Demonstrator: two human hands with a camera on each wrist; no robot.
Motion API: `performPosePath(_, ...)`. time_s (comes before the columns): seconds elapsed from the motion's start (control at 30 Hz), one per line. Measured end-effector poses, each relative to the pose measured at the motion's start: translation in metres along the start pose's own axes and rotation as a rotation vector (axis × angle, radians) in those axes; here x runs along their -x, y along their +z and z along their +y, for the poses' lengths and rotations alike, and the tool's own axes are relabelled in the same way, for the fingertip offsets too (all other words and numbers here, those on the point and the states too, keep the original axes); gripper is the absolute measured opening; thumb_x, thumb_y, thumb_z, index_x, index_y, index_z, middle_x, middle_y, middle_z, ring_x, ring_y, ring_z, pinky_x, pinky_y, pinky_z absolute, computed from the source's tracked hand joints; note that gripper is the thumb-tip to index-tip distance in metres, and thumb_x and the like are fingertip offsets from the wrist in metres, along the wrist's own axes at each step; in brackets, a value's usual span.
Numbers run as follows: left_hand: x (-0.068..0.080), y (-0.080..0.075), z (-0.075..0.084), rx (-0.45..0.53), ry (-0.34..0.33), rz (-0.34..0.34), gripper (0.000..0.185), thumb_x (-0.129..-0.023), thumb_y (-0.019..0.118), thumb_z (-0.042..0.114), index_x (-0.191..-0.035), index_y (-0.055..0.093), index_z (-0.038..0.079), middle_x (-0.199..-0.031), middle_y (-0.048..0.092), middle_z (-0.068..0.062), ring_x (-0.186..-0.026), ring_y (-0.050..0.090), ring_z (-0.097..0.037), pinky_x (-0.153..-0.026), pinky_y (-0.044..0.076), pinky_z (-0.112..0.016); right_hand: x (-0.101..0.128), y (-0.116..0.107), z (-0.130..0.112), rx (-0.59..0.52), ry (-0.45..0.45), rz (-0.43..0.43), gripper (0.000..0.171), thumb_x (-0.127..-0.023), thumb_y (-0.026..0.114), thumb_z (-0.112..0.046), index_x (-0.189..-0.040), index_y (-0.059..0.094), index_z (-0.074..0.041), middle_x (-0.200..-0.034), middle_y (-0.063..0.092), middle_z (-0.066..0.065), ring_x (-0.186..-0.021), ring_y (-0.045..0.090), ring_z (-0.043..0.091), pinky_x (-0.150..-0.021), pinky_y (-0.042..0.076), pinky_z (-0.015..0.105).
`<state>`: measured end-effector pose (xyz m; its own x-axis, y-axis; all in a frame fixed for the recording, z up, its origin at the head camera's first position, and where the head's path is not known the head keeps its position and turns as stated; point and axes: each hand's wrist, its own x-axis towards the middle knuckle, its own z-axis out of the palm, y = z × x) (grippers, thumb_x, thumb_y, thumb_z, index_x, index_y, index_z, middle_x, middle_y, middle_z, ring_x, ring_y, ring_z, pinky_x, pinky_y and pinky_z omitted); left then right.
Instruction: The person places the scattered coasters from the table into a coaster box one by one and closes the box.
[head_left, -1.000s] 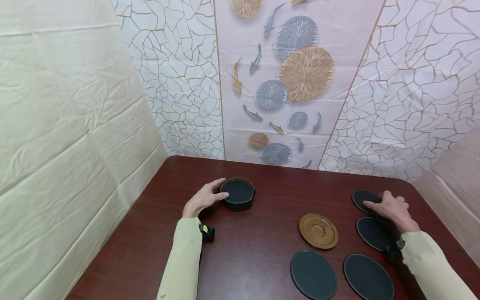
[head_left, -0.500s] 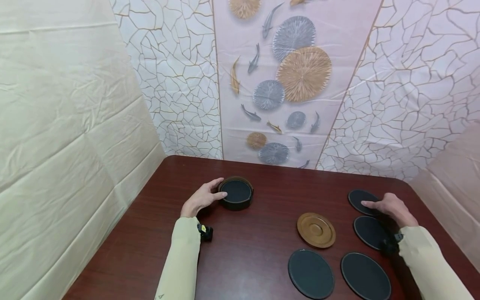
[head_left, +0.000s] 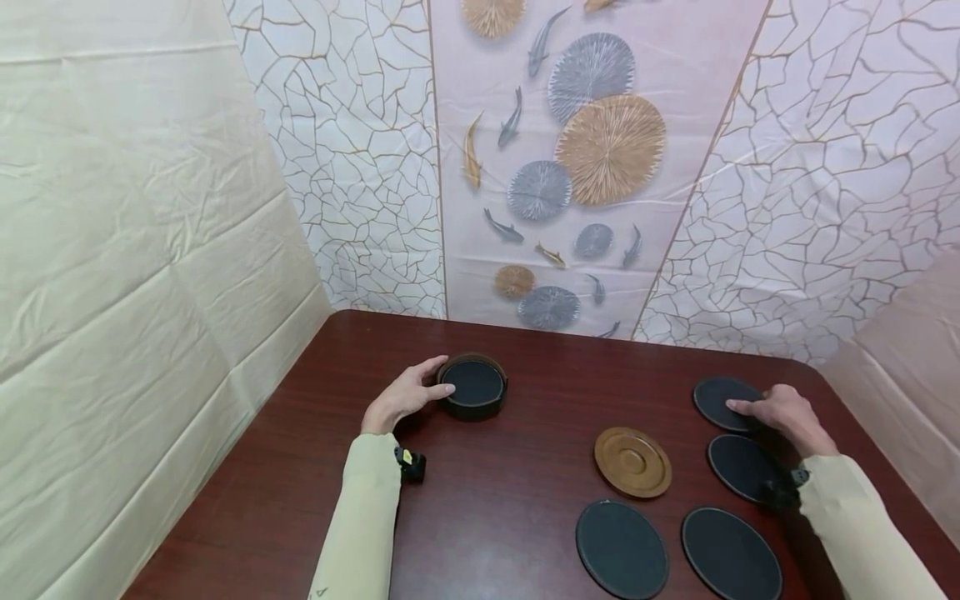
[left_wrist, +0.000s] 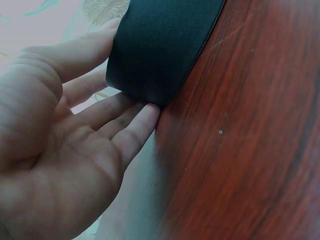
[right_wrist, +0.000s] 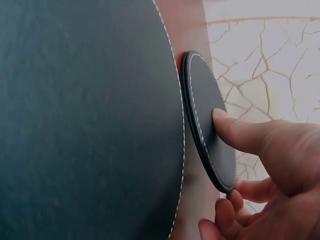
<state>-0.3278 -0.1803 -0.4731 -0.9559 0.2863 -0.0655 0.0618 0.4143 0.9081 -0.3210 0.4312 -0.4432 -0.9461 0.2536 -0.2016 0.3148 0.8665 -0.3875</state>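
Note:
A round dark holder (head_left: 472, 386) with a black coaster inside stands on the dark red table (head_left: 510, 500) at the back left. My left hand (head_left: 405, 396) lies against its left side, thumb and straight fingers touching the wall (left_wrist: 160, 45). On the right, my right hand (head_left: 780, 412) is on the far black coaster (head_left: 716, 400). The thumb presses on that coaster's face (right_wrist: 205, 125), and the curled fingers (right_wrist: 225, 210) meet its rim. A second black coaster (head_left: 738, 465) lies just under the wrist and fills the right wrist view (right_wrist: 85, 115).
A brown wooden coaster (head_left: 632, 462) sits mid-table. Two more black coasters (head_left: 621, 547) (head_left: 731, 554) lie near the front edge. Patterned cloth walls close off the table's back and sides.
My right hand has drawn back a little toward the far coaster's right edge. The left hand and the holder have stayed put.

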Motion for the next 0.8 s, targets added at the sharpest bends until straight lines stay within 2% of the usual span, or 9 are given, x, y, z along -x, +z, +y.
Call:
performPosePath(0.07, 0.000, 0.000, 0.001, 0.004, -0.001, 0.000, 0.071, -0.093, 0.069, 0.026, -0.154, 0.035, 0.017, -0.155, 0.040, -0.004, -0.145, 0.035, -0.025, -0.113, 0.037, -0.045, 0.003, -0.001, -0.005, 0.012, -0.016, 0.033, 0.079, -0.085, 0.070, -0.052, -0.109, 0.052, 0.022, -0.092, 0.052, 0.034, -0.086, 0.051, 0.043, -0.069, 0.047, 0.048)
performPosePath(0.13, 0.000, 0.000, 0.001, 0.001, 0.002, 0.000, 0.071, -0.093, 0.069, 0.026, -0.154, 0.034, 0.016, -0.155, 0.040, -0.005, -0.145, 0.036, -0.026, -0.113, 0.037, -0.046, 0.006, -0.002, -0.010, 0.009, -0.043, 0.065, 0.087, -0.087, 0.068, -0.046, -0.127, 0.039, 0.026, -0.113, 0.046, 0.043, -0.097, 0.049, 0.050, -0.076, 0.047, 0.054)
performPosePath(0.17, 0.000, 0.000, 0.001, 0.002, 0.001, 0.000, 0.071, -0.093, 0.069, 0.026, -0.154, 0.034, 0.017, -0.155, 0.041, -0.005, -0.145, 0.036, -0.026, -0.113, 0.038, -0.045, 0.007, -0.002, -0.013, 0.005, -0.055, 0.078, 0.086, -0.089, 0.067, -0.043, -0.130, 0.035, 0.026, -0.119, 0.043, 0.045, -0.100, 0.048, 0.051, -0.078, 0.047, 0.056)
performPosePath(0.33, -0.001, 0.000, 0.000, -0.003, -0.007, 0.007, 0.071, -0.092, 0.069, 0.028, -0.154, 0.035, 0.018, -0.154, 0.042, -0.005, -0.145, 0.036, -0.025, -0.113, 0.037, -0.045, 0.012, -0.001, -0.024, -0.046, -0.090, 0.120, 0.065, -0.096, 0.057, -0.031, -0.128, 0.035, 0.021, -0.117, 0.044, 0.041, -0.098, 0.049, 0.049, -0.078, 0.046, 0.054)
performPosePath(0.43, 0.000, 0.000, 0.000, -0.005, -0.007, 0.007, 0.070, -0.093, 0.069, 0.027, -0.153, 0.036, 0.018, -0.154, 0.042, -0.004, -0.145, 0.035, -0.025, -0.114, 0.036, -0.045, 0.013, -0.001, -0.027, -0.075, -0.110, 0.141, 0.058, -0.098, 0.052, -0.029, -0.128, 0.037, 0.018, -0.116, 0.046, 0.040, -0.097, 0.051, 0.048, -0.076, 0.046, 0.052)
performPosePath(0.67, 0.000, -0.001, 0.000, -0.012, 0.025, 0.001, 0.069, -0.094, 0.067, 0.026, -0.154, 0.035, 0.015, -0.156, 0.040, -0.007, -0.146, 0.034, -0.027, -0.114, 0.036, -0.047, 0.023, -0.005, -0.041, -0.171, -0.188, 0.165, 0.057, -0.103, 0.043, -0.031, -0.134, 0.037, 0.016, -0.116, 0.049, 0.038, -0.085, 0.060, 0.038, -0.066, 0.049, 0.044)
performPosePath(0.8, -0.001, -0.001, 0.000, -0.003, 0.013, 0.005, 0.069, -0.094, 0.068, 0.027, -0.154, 0.035, 0.016, -0.155, 0.041, -0.006, -0.146, 0.035, -0.025, -0.114, 0.036, -0.045, 0.032, -0.006, -0.054, -0.253, -0.197, 0.150, 0.062, -0.104, 0.038, -0.036, -0.143, 0.029, 0.013, -0.123, 0.045, 0.040, -0.068, 0.066, 0.027, -0.056, 0.053, 0.036)
